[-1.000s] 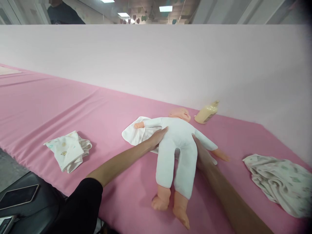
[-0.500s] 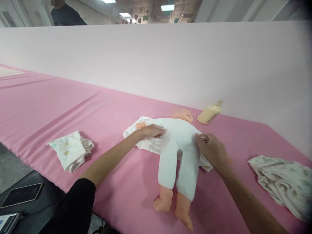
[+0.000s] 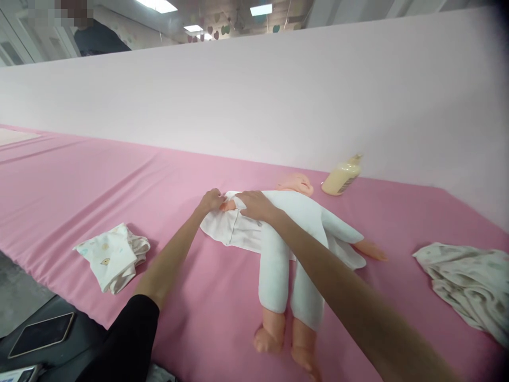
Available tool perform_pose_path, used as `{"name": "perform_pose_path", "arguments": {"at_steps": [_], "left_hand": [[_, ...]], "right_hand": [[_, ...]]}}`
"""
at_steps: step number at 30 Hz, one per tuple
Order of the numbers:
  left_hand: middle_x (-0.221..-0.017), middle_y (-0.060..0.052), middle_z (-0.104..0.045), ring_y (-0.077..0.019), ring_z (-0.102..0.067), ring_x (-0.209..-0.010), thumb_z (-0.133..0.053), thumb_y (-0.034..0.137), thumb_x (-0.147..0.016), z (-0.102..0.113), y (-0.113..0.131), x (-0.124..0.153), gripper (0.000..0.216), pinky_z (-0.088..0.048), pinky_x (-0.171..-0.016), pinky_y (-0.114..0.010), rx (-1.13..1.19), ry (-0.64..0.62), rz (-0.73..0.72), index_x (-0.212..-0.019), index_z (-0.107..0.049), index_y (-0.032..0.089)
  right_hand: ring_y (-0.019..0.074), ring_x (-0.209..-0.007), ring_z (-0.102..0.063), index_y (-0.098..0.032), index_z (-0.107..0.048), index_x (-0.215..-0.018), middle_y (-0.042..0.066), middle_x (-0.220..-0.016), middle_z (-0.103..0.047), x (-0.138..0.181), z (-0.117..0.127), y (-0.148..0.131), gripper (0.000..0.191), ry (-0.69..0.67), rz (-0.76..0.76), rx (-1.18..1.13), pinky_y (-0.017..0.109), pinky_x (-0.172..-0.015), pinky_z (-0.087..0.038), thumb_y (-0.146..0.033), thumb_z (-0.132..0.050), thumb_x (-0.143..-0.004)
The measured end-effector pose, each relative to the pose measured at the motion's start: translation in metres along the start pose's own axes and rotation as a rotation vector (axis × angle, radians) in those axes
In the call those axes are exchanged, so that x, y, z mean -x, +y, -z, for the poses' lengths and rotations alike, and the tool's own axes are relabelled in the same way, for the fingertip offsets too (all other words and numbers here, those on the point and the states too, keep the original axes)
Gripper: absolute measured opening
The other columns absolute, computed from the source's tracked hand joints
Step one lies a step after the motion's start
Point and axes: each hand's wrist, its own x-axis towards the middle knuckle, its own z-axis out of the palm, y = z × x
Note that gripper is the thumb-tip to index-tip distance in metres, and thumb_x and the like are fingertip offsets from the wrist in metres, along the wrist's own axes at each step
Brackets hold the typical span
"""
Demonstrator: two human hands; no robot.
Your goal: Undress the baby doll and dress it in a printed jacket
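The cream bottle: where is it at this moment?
In the head view, the bottle lies on the pink cloth, at the foot of the pale wall, just right of the doll's head.

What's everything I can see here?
baby doll: one, white with peach head and limbs, on its back mid-table
garment: one, white, under the doll
bottle: one, cream, lying beyond the doll's head
folded cloth: one, patterned white, left
crumpled cloth: one, patterned pale, right
phone: one, dark, lower left
table cover: one, pink, tabletop
partition: one, pale, behind table
left hand: one, bare, at the doll's hand
right hand: one, bare, on the doll's arm
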Motion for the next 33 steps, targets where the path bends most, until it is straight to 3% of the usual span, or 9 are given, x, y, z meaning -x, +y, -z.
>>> {"name": "perform_pose_path", "arguments": {"at_steps": [4, 8, 12, 15, 18, 21, 28, 33], "left_hand": [[-0.052, 0.002, -0.039, -0.0112, -0.036, -0.055, -0.068, 0.025, -0.077, -0.001, 0.001, -0.002, 0.042, -0.023, -0.055, -0.028, 0.02, -0.063, -0.005, -0.051, -0.035, 0.02], [-0.049, 0.004, -0.032, -0.0083, -0.03, -0.05, -0.069, 0.026, -0.078, -0.001, 0.0, -0.001, 0.047, -0.021, -0.052, -0.028, 0.099, -0.086, 0.001, -0.049, -0.032, 0.02], [-0.049, 0.004, -0.036, -0.0075, -0.032, -0.049, -0.071, 0.024, -0.076, 0.003, 0.0, 0.001, 0.039, -0.022, -0.05, -0.026, 0.221, -0.111, 0.025, -0.053, -0.04, 0.018], [-0.051, 0.004, -0.041, -0.0083, -0.036, -0.048, -0.067, 0.026, -0.079, 0.01, 0.005, 0.002, 0.029, -0.027, -0.049, -0.025, 0.333, -0.104, 0.059, -0.06, -0.047, 0.018], [-0.055, 0.002, -0.044, -0.0093, -0.041, -0.05, -0.058, 0.029, -0.084, 0.021, 0.015, 0.003, 0.025, -0.033, -0.05, -0.025, 0.444, -0.064, 0.085, -0.064, -0.048, 0.018], [-0.056, 0.002, -0.043, -0.0096, -0.041, -0.05, -0.053, 0.028, -0.086, 0.034, 0.031, 0.006, 0.022, -0.036, -0.05, -0.025, 0.518, -0.041, 0.084, -0.066, -0.047, 0.018], [-0.072, -0.004, -0.057, -0.0154, -0.056, -0.063, -0.06, 0.029, -0.084, 0.06, 0.066, 0.033, 0.014, -0.045, -0.056, -0.028, 0.54, 0.005, 0.06, -0.083, -0.058, 0.015], [-0.068, 0.0, -0.049, -0.0117, -0.047, -0.057, -0.062, 0.034, -0.085, 0.052, 0.084, 0.048, 0.02, -0.039, -0.052, -0.025, 0.51, -0.044, -0.003, -0.081, -0.051, 0.018]], "right_hand": [[0.0337, -0.113, -0.055, -0.017, -0.058, -0.129, 0.016, -0.123, -0.061, -0.005, -0.004, 0.001, 0.044, 0.022, -0.013, 0.122, 0.046, -0.096, -0.039, -0.025, -0.058, -0.086], [0.034, -0.108, -0.055, -0.023, -0.062, -0.127, 0.016, -0.117, -0.06, -0.009, -0.003, 0.0, 0.043, 0.015, 0.016, 0.169, 0.047, -0.092, -0.038, -0.026, -0.058, -0.085], [0.0337, -0.108, -0.054, -0.023, -0.065, -0.121, 0.016, -0.113, -0.059, -0.009, 0.001, -0.001, 0.039, 0.047, 0.019, 0.137, 0.047, -0.092, -0.037, -0.03, -0.059, -0.083], [0.0307, -0.105, -0.055, -0.02, -0.061, -0.116, 0.013, -0.113, -0.061, -0.007, 0.008, 0.001, 0.035, 0.102, -0.009, -0.043, 0.045, -0.092, -0.038, -0.032, -0.056, -0.084], [0.0288, -0.104, -0.057, -0.021, -0.055, -0.116, 0.01, -0.113, -0.064, -0.004, 0.015, 0.004, 0.033, 0.175, -0.088, -0.261, 0.043, -0.093, -0.039, -0.032, -0.053, -0.085], [0.0292, -0.107, -0.057, -0.021, -0.051, -0.121, 0.009, -0.118, -0.063, 0.0, 0.019, 0.008, 0.036, 0.209, -0.115, -0.332, 0.044, -0.095, -0.039, -0.032, -0.053, -0.087], [0.0278, -0.108, -0.056, -0.024, -0.053, -0.124, 0.01, -0.118, -0.062, -0.001, 0.011, 0.015, 0.036, 0.187, -0.026, -0.296, 0.043, -0.096, -0.04, -0.043, -0.047, -0.095], [0.0285, -0.111, -0.056, -0.022, -0.053, -0.128, 0.012, -0.121, -0.061, 0.0, 0.007, 0.009, 0.034, 0.151, -0.041, -0.199, 0.042, -0.096, -0.04, -0.031, -0.043, -0.096]]}}
